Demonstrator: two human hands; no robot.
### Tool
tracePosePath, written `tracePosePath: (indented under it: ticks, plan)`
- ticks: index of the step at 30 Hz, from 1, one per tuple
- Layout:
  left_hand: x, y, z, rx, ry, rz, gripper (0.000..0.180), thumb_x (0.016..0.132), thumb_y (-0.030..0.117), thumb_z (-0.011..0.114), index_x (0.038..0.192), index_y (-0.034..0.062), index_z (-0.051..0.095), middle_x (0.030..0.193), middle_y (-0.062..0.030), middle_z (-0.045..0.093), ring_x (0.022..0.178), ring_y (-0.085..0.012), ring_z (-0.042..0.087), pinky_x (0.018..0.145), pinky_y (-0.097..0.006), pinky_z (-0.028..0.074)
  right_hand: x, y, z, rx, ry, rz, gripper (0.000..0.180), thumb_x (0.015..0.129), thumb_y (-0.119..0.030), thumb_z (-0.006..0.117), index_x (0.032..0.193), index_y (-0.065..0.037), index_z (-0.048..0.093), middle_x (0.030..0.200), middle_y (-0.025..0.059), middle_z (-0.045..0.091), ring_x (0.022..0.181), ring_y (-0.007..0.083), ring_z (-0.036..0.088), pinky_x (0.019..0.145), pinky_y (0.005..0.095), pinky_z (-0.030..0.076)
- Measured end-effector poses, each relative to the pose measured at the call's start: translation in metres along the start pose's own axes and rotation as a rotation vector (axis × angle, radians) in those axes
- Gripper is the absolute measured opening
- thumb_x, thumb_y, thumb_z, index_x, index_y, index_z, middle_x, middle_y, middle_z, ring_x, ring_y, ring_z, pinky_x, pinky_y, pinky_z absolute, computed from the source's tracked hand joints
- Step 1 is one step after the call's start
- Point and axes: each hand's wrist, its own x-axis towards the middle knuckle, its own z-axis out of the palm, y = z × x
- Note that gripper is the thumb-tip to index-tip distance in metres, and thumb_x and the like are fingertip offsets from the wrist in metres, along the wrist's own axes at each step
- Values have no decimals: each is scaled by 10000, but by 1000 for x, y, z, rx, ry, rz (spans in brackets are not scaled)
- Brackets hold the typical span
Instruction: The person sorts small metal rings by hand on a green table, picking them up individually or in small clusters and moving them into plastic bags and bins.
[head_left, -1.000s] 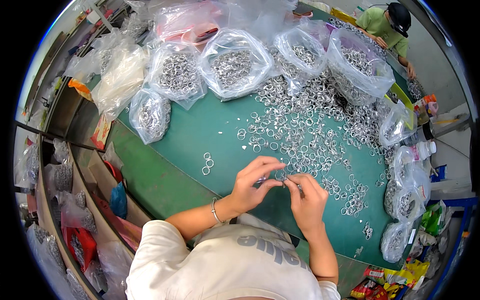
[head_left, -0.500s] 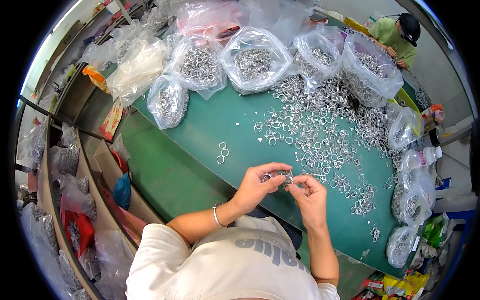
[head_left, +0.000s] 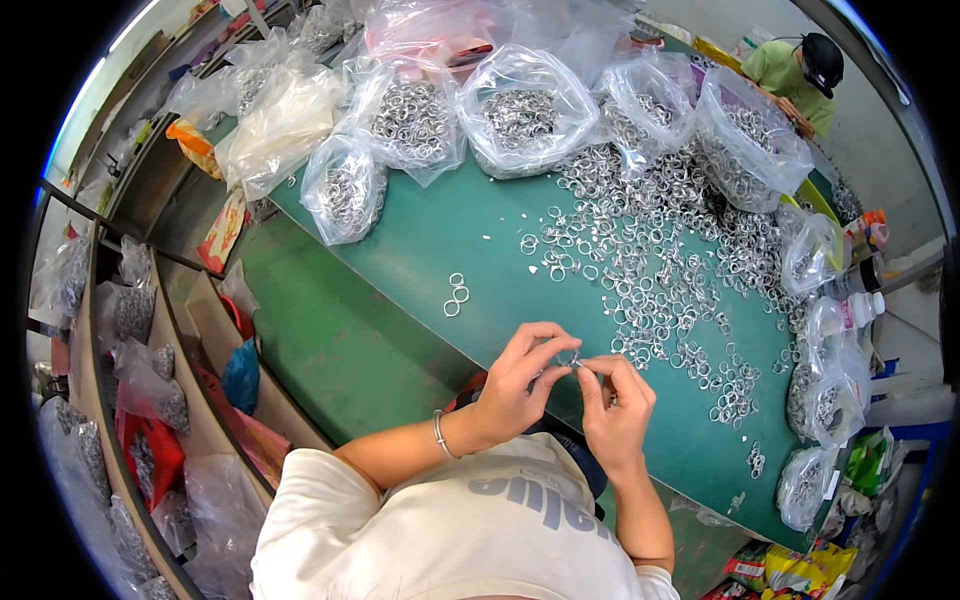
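Note:
Over the near edge of the green table, my left hand pinches a silver metal ring between thumb and fingers. The fingertips of my right hand meet it from the other side, pinched at the same ring. Whether more rings sit inside either palm is hidden. Left of my hands, 3 silver rings lie in a short row on the tabletop. Beyond and to the right spreads a large loose heap of similar rings, thinning toward me.
Clear plastic bags of rings line the table's far side, and more bags follow its right edge. Shelves with bagged parts stand at left. A co-worker in a green shirt works at far right. Green floor borders the table.
Both hands have shifted their grip, and the ring between them is turned differently. The table and its contents appear slightly further right, as the view has moved a little.

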Motion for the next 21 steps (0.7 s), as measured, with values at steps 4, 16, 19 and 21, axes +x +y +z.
tracePosePath:
  ticks: [4,16,19,21]
  plan:
    - [6,7,-4,-8,-14,4,324,774,-77,641,1086,7,616,1037,-97,547,671,-117,490,632,-228,430,-3,12,4,92,48,-8,46,834,15,639,863,30,608,832,77,635,504,55,405,452,220,324]
    - [-4,-5,0,-217,-6,-147,294,732,-51,725,988,8,592,1033,-82,559,630,-46,447,606,-207,409,-21,24,15,1035,35,486,88,902,-56,609,953,11,582,884,34,601,567,-5,425,456,159,293]
    - [-3,-5,-5,-452,-63,-298,292,720,-59,728,965,11,586,987,-85,597,615,-51,440,599,-201,405,-19,18,17,704,98,346,71,906,-52,599,948,3,580,897,30,599,601,-9,447,499,148,309]
    - [-6,-7,-8,-399,-71,-274,312,714,-61,726,991,16,604,973,-80,613,607,-54,436,587,-201,402,-16,15,16,613,71,304,60,907,-43,592,945,1,577,913,32,598,623,-11,460,524,143,316]
